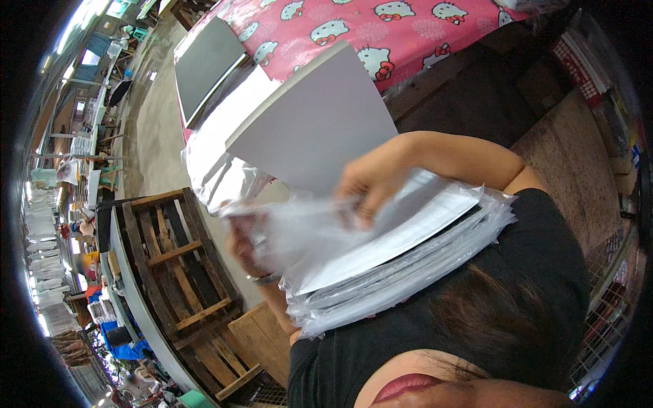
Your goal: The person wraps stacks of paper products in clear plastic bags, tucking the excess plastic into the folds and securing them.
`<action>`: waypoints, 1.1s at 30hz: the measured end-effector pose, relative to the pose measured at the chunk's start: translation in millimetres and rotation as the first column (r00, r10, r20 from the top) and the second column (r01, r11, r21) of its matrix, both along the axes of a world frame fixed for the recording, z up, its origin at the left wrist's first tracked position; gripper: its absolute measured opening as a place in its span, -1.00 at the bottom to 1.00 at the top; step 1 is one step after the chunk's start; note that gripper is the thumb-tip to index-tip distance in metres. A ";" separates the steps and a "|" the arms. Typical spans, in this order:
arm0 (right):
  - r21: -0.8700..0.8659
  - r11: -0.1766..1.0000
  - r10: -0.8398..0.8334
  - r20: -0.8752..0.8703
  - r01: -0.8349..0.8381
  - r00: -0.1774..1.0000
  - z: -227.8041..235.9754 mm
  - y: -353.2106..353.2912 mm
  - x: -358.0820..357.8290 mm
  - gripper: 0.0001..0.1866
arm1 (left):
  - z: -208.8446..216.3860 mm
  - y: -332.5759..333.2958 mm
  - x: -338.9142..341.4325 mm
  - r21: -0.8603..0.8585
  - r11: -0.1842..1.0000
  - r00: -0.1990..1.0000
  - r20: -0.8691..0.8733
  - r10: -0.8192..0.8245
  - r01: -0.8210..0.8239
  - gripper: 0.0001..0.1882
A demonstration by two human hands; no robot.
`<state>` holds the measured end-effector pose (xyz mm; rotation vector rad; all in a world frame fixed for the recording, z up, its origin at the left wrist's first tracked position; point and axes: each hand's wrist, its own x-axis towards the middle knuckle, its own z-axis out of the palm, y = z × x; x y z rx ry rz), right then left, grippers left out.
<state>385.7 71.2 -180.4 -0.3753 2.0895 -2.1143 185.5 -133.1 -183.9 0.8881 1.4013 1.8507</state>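
Against my body lies a stack of flat white sheets or boards in clear plastic bags (401, 272), their crinkled edges toward me. Above its left part, a loose clear plastic bag (299, 231) is blurred by motion. My left hand (246, 238) is at the bag's left end, fingers closed on it and partly veiled by the film. Over the stack's top sheet, my right hand (367, 187) bends downward, its blurred fingertips pinching the plastic. Just beyond stands a thick pile of pale grey-white boards (316, 122).
A pink cartoon-print cloth (347, 30) covers the table ahead. On its left side lie a dark grey board (209, 68) and crumpled plastic wrapping (224, 180). Wooden pallets (180, 251) stand at left, with brown boards (571, 170) at right. Cluttered work tables line the far left.
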 end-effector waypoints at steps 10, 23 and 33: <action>-0.053 0.965 -0.236 0.233 0.255 0.943 -1.5 37.6 45.4 -0.78 | -52.2 -58.5 -55.2 0.251 0.823 0.775 0.282 -0.565 0.509 -0.54; -0.040 0.935 -0.355 -0.023 0.353 0.935 2.9 58.1 57.5 -0.77 | -43.2 -42.9 -65.5 0.051 0.905 0.789 0.470 -0.395 0.423 -0.54; -0.595 0.705 -0.485 -0.008 0.386 0.874 -0.6 82.3 60.7 -0.59 | -46.1 -1.8 -79.1 0.187 0.949 0.967 -0.026 -0.252 0.253 -0.47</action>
